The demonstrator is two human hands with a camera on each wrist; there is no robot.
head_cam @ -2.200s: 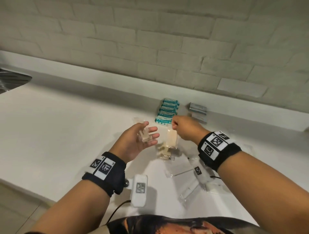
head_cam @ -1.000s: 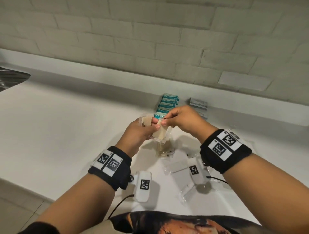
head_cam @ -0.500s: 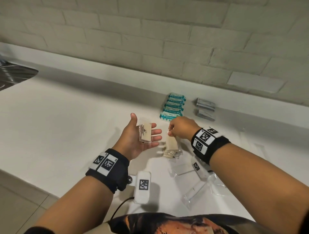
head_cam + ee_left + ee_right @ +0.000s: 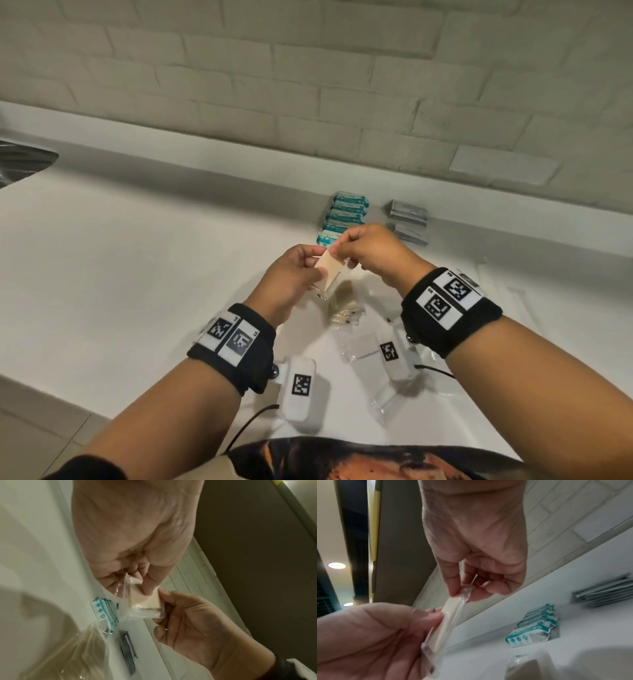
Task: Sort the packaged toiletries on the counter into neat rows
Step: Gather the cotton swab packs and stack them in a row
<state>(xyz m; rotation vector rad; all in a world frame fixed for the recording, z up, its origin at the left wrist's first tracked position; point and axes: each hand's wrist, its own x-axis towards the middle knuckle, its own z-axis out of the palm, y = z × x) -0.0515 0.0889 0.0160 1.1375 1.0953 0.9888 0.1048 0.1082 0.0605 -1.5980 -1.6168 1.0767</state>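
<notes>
Both hands hold beige packets in clear wrap (image 4: 329,272) above the white counter (image 4: 137,267). My left hand (image 4: 294,277) grips the lower end between thumb and fingers. My right hand (image 4: 363,250) pinches the packet's top edge. The left wrist view shows the same beige packets (image 4: 150,601) held between both hands. In the right wrist view the clear-wrapped packet (image 4: 448,616) runs edge-on from my right fingertips down into the left hand. Under the hands lies a small pile of beige packets (image 4: 344,301).
A row of teal packets (image 4: 346,216) lies near the back ledge, with two stacks of grey sachets (image 4: 409,219) to its right. Clear plastic packets (image 4: 363,346) lie scattered at the front right. A sink edge (image 4: 20,161) shows at far left.
My right hand has lifted another beige packet from the pile and brought it to the left hand. The left hand, flat before with a packet on its palm, now grips with curled fingers.
</notes>
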